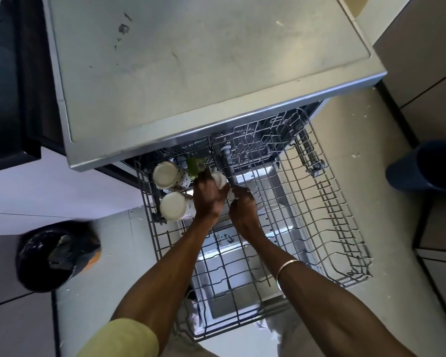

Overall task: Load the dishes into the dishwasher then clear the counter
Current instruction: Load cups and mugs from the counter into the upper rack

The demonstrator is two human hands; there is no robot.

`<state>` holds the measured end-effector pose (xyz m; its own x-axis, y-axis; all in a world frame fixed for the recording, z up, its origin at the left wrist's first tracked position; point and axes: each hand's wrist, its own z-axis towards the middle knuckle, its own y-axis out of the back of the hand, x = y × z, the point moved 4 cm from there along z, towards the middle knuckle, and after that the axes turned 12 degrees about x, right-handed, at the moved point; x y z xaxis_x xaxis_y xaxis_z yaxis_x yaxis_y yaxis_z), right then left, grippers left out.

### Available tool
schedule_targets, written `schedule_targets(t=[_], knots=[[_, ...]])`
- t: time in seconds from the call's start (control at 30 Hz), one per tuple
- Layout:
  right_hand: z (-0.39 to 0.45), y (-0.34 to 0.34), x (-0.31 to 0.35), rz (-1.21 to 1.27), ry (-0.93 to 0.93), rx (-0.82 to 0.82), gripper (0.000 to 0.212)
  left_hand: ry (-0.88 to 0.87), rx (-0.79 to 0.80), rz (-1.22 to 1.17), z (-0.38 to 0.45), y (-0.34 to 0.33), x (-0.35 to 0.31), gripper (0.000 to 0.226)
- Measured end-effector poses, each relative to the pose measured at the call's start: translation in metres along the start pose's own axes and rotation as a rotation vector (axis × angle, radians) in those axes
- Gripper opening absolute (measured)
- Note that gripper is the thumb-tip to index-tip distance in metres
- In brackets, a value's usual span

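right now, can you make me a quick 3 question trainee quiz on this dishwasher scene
1. True or false: the upper rack is pulled out.
2. How many white cups already sit upside down at the rack's left edge, apart from the held one? A) two B) four
3. Which hand grips the white cup?

Key: 1 true. 2 A: spotted cup, plain cup. 3 left hand; the right hand is beside it.

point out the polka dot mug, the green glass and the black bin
polka dot mug (166, 175), head view, on its upturned base
green glass (194, 166), head view, on its side wall
black bin (31, 269), head view, on its rim
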<state>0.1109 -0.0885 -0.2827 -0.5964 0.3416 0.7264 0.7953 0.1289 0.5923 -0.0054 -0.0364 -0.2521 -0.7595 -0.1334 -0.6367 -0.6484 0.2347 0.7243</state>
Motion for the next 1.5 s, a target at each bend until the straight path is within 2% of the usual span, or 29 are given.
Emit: schedule_targets(t=[0.07, 0.13, 0.23, 0.3, 0.43, 0.53, 0.67, 0.83, 0.93, 1.03, 1.17, 1.3, 1.43, 1.5], knots=[[0.003, 0.002, -0.005, -0.024, -0.024, -0.001, 0.052, -0.007, -0.067, -0.095, -0.006, 0.002, 0.006, 0.058], [0.004, 0.003, -0.007, -0.043, -0.054, 0.019, 0.052, -0.001, -0.107, -0.078, -0.011, 0.002, 0.011, 0.057], [0.007, 0.004, -0.006, -0.048, -0.037, 0.020, 0.051, -0.025, -0.025, 0.118, -0.010, -0.006, 0.015, 0.072], [0.009, 0.004, -0.005, -0.054, -0.025, 0.018, 0.050, -0.034, -0.018, 0.210, -0.008, -0.011, 0.021, 0.074], [0.010, 0.006, -0.008, -0.062, -0.017, 0.017, 0.045, -0.082, -0.027, 0.299, -0.008, -0.014, 0.024, 0.086], [0.009, 0.009, -0.012, -0.066, -0.035, 0.004, 0.038, -0.125, -0.057, 0.273, -0.002, -0.012, 0.020, 0.097], [0.004, 0.015, -0.014, -0.022, -0.037, 0.015, 0.047, -0.078, -0.021, 0.291, 0.003, -0.009, 0.020, 0.109], [-0.003, 0.024, -0.008, -0.009, -0.047, 0.052, 0.047, 0.029, 0.185, 0.416, -0.009, -0.007, 0.023, 0.079], [-0.007, 0.032, 0.007, -0.022, -0.044, 0.054, 0.049, 0.071, 0.230, 0.374, -0.019, 0.000, 0.017, 0.076], [-0.015, 0.040, 0.027, -0.078, -0.022, 0.090, 0.046, 0.018, 0.256, 0.281, -0.040, 0.014, 0.004, 0.073], [-0.038, 0.057, 0.065, -0.119, 0.019, 0.091, 0.049, -0.025, 0.208, 0.199, -0.079, 0.046, -0.025, 0.055], [-0.070, 0.075, 0.118, -0.213, 0.170, 0.104, 0.054, -0.084, 0.122, 0.202, -0.117, 0.091, -0.042, 0.029], [-0.100, 0.081, 0.172, -0.269, 0.242, 0.136, 0.027, -0.108, 0.056, 0.192, -0.137, 0.143, -0.040, 0.019], [-0.110, 0.075, 0.195, -0.293, 0.245, 0.092, 0.024, -0.121, 0.044, 0.121, -0.146, 0.175, -0.033, 0.021]])
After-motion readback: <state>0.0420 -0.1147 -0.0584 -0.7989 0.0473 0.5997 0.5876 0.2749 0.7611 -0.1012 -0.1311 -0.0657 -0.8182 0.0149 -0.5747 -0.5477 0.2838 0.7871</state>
